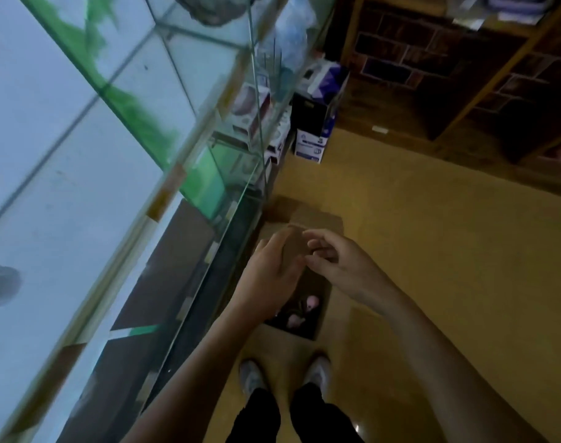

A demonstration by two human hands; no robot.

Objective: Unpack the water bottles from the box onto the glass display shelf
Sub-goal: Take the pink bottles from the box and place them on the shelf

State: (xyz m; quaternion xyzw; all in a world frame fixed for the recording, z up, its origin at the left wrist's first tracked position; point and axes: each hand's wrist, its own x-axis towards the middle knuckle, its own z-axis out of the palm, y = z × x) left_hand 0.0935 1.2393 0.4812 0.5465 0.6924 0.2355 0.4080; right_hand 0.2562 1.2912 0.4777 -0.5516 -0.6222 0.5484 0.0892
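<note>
Left hand (272,276) is down at a flap of the box (317,219). Too blurry to tell if it's pinching the cardboard or just touching it. Right hand (340,266) hovers beside it, fingers loosely curled, nothing in it. A couple of pinkish tops, probably the water bottles (311,302), show inside the box, which sits on the floor (432,251) right by the glass display shelf (65,187). Looks like the opening-up stage to me. Next I'd push that flap clear and reach in for a bottle.

Left hand (268,273), right hand (343,266) over open box (317,220)
</note>
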